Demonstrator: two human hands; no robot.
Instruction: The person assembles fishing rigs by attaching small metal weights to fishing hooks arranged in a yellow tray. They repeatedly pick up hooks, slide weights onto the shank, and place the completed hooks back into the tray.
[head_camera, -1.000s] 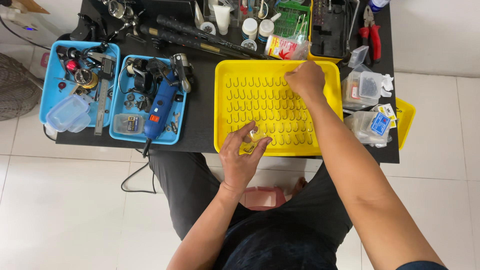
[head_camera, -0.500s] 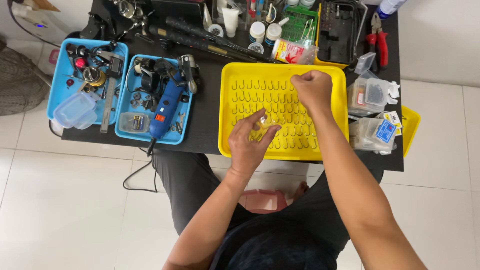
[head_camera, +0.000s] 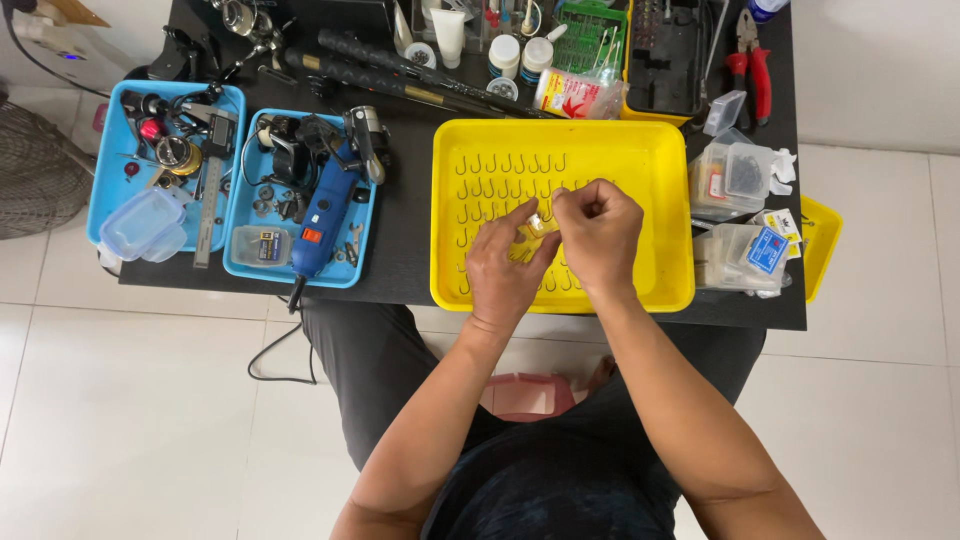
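Note:
A yellow tray (head_camera: 662, 150) lies on a black table (head_camera: 405, 200), with rows of small metal fish hooks (head_camera: 505, 165) laid out in it. My left hand (head_camera: 503, 268) is over the tray's near half and holds a small clear packet (head_camera: 536, 228) between thumb and fingers. My right hand (head_camera: 600, 235) is close beside it on the right, its fingertips pinched at the packet's top edge. Whether a hook is between those fingertips is hidden.
Two blue trays (head_camera: 108, 215) (head_camera: 368, 255) of tools and reel parts sit to the left, one with a blue rotary tool (head_camera: 325, 215). Clear plastic boxes (head_camera: 735, 175) stand right of the yellow tray. Red pliers (head_camera: 755, 75), bottles and fishing rods line the far edge.
My right hand has come back from the tray's far right corner to meet my left hand. My left hand has lifted the packet slightly toward the tray's middle.

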